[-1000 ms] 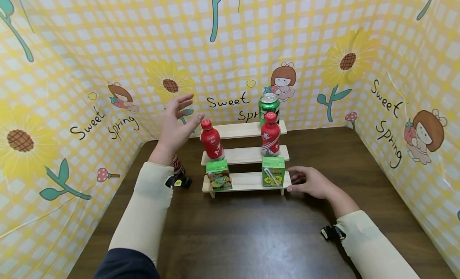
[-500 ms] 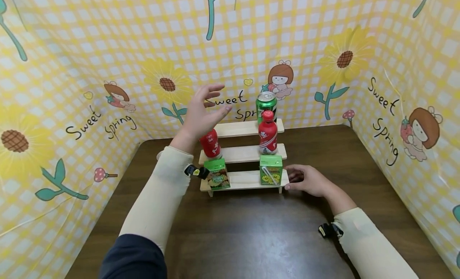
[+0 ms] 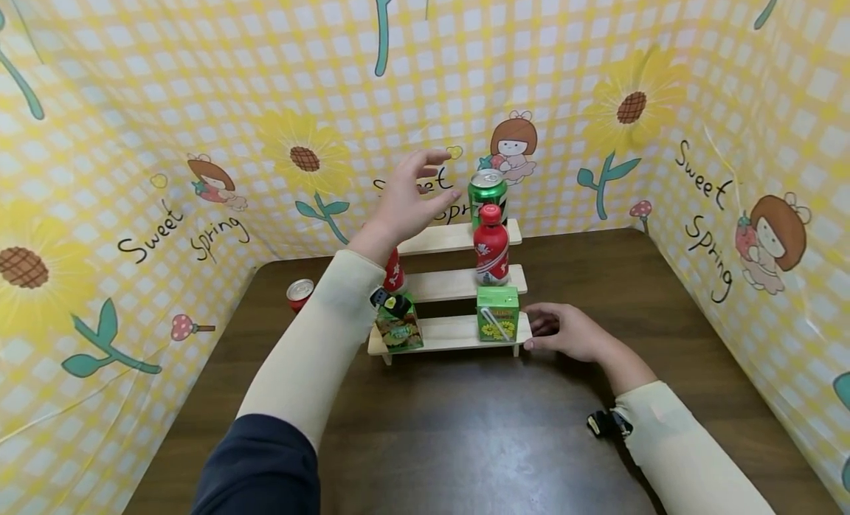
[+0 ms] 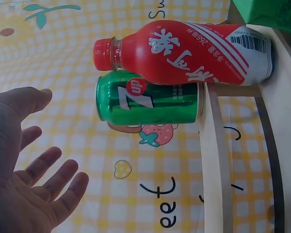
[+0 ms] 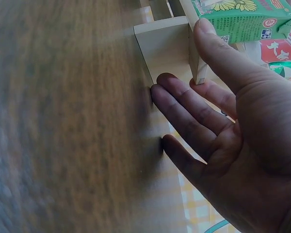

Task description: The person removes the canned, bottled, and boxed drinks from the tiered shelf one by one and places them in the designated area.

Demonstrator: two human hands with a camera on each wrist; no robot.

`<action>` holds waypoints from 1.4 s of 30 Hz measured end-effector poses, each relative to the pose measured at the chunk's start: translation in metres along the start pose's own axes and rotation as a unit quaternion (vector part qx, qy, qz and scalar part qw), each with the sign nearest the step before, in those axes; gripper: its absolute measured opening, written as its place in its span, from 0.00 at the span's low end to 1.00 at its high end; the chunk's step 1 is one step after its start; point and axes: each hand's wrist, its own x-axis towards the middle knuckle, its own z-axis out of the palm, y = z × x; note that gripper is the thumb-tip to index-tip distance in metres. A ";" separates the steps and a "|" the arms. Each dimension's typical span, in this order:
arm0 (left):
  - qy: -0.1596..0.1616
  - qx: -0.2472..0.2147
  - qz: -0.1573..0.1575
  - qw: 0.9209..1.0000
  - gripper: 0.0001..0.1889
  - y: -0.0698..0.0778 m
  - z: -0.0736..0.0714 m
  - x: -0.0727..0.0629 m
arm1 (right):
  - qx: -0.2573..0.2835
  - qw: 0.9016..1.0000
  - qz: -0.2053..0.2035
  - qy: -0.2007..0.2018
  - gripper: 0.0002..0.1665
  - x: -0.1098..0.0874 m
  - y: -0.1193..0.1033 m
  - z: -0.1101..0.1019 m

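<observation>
My left hand is raised in the air with its fingers spread, holding nothing. It is left of a green 7up can on the top tier of a three-tier wooden shelf. A red bottle stands on the middle tier in front of the can. On the bottom tier, my right hand pinches the board's right end between thumb and forefinger. Beside it stands a green drink carton. A second carton and another red bottle are partly hidden by my left arm.
A red can stands on the brown table left of the shelf, partly behind my left forearm. Yellow checked cloth hangs around the back and sides.
My left hand has moved right across the upper part of the shelf, toward the green can. Its forearm now covers part of the left bottle and carton. The right hand stays at the shelf end.
</observation>
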 end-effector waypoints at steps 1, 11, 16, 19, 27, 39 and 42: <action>-0.002 0.003 0.000 1.000 0.28 0.000 0.002 0.002 | 0.001 1.000 0.000 0.000 0.39 0.000 0.000 0.000; -0.031 -0.007 -0.012 0.999 0.28 -0.001 0.025 0.020 | 0.016 1.000 -0.011 -0.002 0.39 -0.002 -0.002 0.000; -0.055 0.003 -0.046 0.997 0.32 -0.002 0.033 0.027 | 0.013 1.000 -0.010 -0.001 0.39 -0.003 -0.003 -0.001; -0.064 0.000 -0.055 0.996 0.33 -0.001 0.038 0.031 | 0.010 1.000 -0.012 -0.001 0.39 -0.003 -0.003 -0.001; -0.077 -0.018 -0.060 0.995 0.34 0.000 0.048 0.040 | 0.003 1.000 -0.011 0.005 0.39 -0.002 0.001 0.000; -0.089 -0.018 -0.075 0.993 0.33 -0.003 0.059 0.045 | 0.007 1.000 -0.013 0.003 0.39 0.000 0.005 -0.001; -0.093 -0.012 -0.080 0.992 0.33 -0.003 0.060 0.045 | 0.007 1.000 -0.014 0.002 0.39 0.000 0.004 -0.001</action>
